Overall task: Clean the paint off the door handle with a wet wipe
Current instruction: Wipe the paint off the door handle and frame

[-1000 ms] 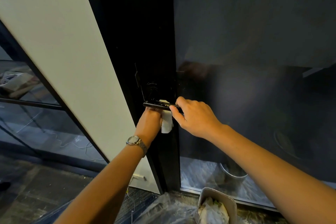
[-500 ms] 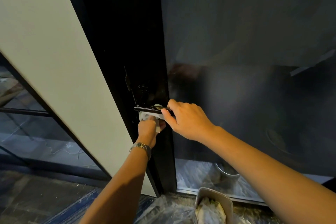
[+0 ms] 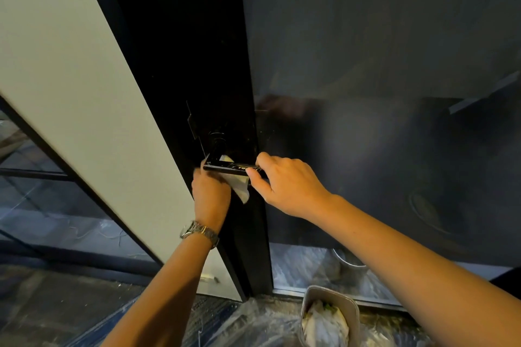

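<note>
A black lever door handle point(image 3: 225, 167) with pale paint flecks sticks out from the black door frame point(image 3: 180, 65). My left hand point(image 3: 210, 194), a metal watch on its wrist, is under the handle's inner end and grips a white wet wipe point(image 3: 239, 186). The wipe wraps around the handle and hangs below it. My right hand point(image 3: 284, 183) pinches the handle's free end between thumb and fingers.
A dark glass panel point(image 3: 380, 79) fills the right side, and a white wall panel point(image 3: 70, 79) slants on the left. A grey bin point(image 3: 329, 315) holding crumpled paper stands on plastic sheeting point(image 3: 248, 324) on the floor below my right arm.
My left hand has slid along under the handle toward its inner end and back, rubbing with the wipe. More of the wipe hangs free now. My right hand has kept hold of the handle's end.
</note>
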`<state>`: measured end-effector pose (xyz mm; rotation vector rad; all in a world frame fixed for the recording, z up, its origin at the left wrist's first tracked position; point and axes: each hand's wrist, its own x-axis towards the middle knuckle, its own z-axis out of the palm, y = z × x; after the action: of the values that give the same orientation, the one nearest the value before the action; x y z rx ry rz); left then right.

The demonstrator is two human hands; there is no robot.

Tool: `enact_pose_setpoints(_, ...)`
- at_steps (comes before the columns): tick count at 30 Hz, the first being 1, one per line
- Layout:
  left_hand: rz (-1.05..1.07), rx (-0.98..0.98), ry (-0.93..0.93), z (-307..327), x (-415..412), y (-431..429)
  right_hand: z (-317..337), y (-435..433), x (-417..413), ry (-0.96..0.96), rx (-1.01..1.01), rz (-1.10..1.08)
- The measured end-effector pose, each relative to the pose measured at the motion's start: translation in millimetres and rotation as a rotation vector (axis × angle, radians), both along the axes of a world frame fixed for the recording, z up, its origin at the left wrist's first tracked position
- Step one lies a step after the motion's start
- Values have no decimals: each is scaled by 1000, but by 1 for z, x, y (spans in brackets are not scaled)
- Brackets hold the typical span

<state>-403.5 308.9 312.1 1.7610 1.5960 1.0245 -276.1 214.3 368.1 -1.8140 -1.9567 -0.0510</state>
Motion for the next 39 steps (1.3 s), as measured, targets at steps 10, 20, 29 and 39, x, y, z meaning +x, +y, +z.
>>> enact_pose_setpoints(10,-292,354,361,-2,-41,-10,4,-1,0,5,-27,3)
enact_pose_setpoints(20,-118,156,208,8,-25,-10,7,-2,1,19,-67,17)
enact_pose_setpoints(29,-251,153,385,-17,-14,-27,6,-1,1,14,-77,20)
enact_pose_setpoints(39,75,-717,-587,-51,-7,-8,11,-5,5,210,-151,84)
